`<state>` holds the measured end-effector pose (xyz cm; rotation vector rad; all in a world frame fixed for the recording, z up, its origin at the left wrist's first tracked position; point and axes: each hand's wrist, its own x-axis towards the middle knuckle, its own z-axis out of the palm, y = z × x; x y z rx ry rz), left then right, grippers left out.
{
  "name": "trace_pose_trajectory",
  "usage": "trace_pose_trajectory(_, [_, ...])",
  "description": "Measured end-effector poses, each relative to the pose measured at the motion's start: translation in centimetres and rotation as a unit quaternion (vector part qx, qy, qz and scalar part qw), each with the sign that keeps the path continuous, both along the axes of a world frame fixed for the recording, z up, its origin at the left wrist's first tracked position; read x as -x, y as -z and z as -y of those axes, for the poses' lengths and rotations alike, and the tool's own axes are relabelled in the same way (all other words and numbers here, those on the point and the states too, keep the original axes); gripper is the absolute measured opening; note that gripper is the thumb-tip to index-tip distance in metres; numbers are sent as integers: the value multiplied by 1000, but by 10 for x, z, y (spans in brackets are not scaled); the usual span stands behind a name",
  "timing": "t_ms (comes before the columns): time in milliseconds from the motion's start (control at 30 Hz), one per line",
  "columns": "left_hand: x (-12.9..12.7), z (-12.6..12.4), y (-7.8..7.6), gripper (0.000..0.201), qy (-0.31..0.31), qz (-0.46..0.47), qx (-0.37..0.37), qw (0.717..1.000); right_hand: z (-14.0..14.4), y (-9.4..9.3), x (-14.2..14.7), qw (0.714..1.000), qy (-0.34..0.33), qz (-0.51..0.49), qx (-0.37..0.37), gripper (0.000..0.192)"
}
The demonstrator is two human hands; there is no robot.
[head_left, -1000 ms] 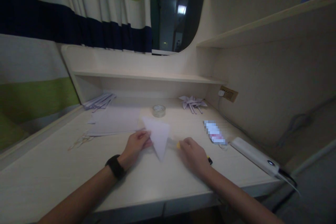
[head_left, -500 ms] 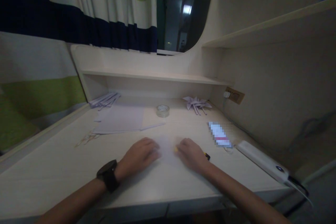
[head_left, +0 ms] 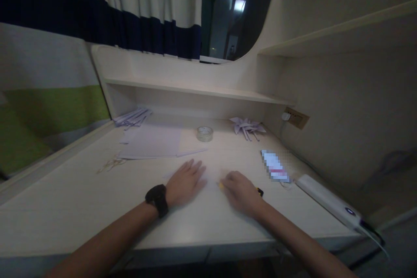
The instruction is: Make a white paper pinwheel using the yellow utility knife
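Observation:
A folded white paper (head_left: 211, 175) lies flat on the pale desk (head_left: 65, 200), between my hands. My left hand (head_left: 186, 181), with a black watch on its wrist, presses flat on the paper's left part, fingers spread. My right hand (head_left: 240, 191) rests curled at the paper's right edge; whether it holds anything I cannot tell. A yellow and black tool (head_left: 259, 191) pokes out from under my right hand.
A stack of white sheets (head_left: 151, 143) and paper strips (head_left: 132, 117) lie at the back left. A tape roll (head_left: 204, 133) stands at the back middle, a folded paper shape (head_left: 246, 125) at the back right. A phone (head_left: 275, 166) and a white power bank (head_left: 329, 201) lie to the right.
My left hand held the triangular folded paper up off the desk; now the paper lies flat and that hand presses on it with open fingers. My right hand stayed in place.

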<state>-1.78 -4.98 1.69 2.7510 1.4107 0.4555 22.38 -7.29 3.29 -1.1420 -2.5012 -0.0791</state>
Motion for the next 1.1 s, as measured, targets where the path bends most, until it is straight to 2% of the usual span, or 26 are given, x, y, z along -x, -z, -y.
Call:
trace_pose_trajectory(267, [-1,0,5,64,-19,-1,-13,1000,10,-1,0,999,22,-11,24,17])
trace_pose_trajectory(400, [-1,0,8,64,-30,6,-15,999,15,-2,2,998,56,-10,22,15])
trace_pose_trajectory(633, [-1,-1,10,66,-34,1,-18,999,19,3,5,997,74,-13,10,13])
trace_pose_trajectory(867, [-1,-3,10,65,-30,-4,-5,1000,15,10,3,998,47,-42,-12,16])
trace_pose_trajectory(1100, [0,-4,12,63,-22,5,2,1000,13,9,1,998,22,-50,-8,18])
